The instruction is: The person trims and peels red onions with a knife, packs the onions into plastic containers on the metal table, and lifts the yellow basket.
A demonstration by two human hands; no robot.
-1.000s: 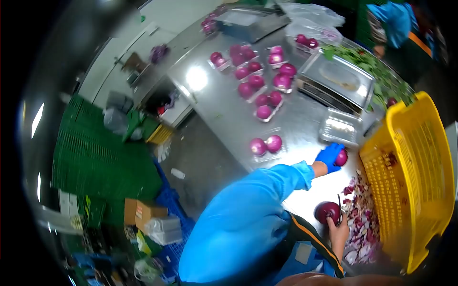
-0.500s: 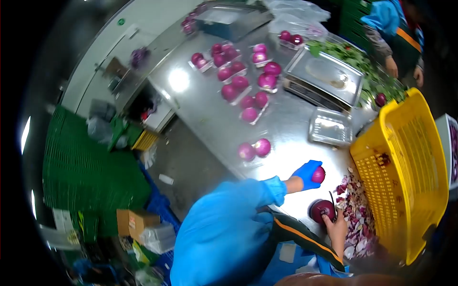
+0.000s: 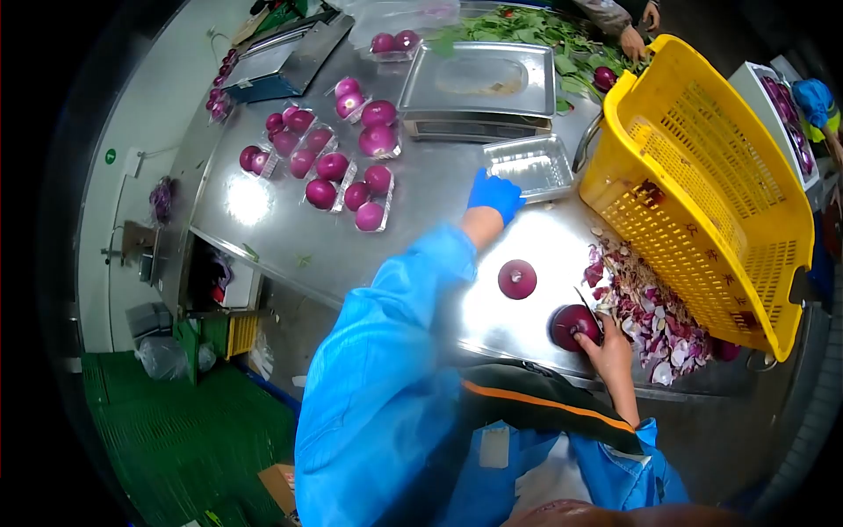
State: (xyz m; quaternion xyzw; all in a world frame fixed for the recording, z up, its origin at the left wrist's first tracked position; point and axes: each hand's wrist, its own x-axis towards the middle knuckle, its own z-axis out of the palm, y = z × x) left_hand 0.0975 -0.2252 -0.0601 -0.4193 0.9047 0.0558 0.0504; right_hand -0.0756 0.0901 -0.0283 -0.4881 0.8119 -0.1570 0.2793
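Note:
My left hand point(image 3: 497, 195), in a blue glove, is at the near left corner of a clear plastic tray point(image 3: 537, 167), its fingers closed around the rim. A peeled red onion point(image 3: 517, 279) rests on the metal table just below that hand. My bare right hand point(image 3: 612, 353) is closed on a small knife point(image 3: 583, 299), whose dark thin blade points up past a darker red onion point(image 3: 571, 328). The right thumb presses on this onion. The knife's handle is mostly hidden in the hand.
Onion skins point(image 3: 654, 321) lie beside a tilted yellow crate point(image 3: 694, 211). A scale point(image 3: 479, 79) stands behind the tray. Several packs of onions point(image 3: 320, 167) sit at the left. Green leaves point(image 3: 527, 31) lie at the back, near another person's hand point(image 3: 632, 42).
My left hand has let go of the peeled onion, now on the table, and moved away to the plastic tray. My right hand stays at the darker onion. The view has turned.

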